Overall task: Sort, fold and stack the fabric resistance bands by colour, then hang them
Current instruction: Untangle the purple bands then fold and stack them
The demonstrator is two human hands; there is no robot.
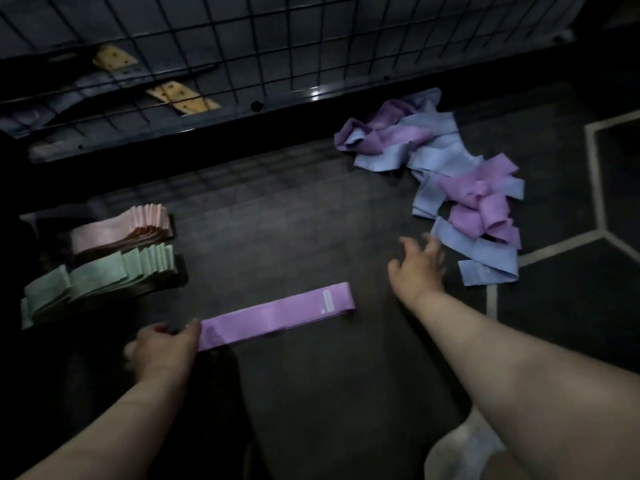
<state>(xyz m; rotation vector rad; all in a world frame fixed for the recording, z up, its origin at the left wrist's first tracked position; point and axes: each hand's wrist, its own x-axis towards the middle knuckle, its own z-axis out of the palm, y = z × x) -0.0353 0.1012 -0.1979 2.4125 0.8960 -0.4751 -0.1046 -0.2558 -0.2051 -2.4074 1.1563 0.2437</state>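
A single purple band [277, 315] lies flat on the dark floor [294, 393], its small white label [326, 301] too blurred to read, and the left hand [162, 353] holds its near end with the thumb laid on top. The right hand [417, 263] holds nothing, fingers spread, just beside the loose heap of blue and purple bands [436, 157]. At the left sit a folded pink stack [121, 233] and a green stack [104, 278], touching, below a wire grid [242, 39]
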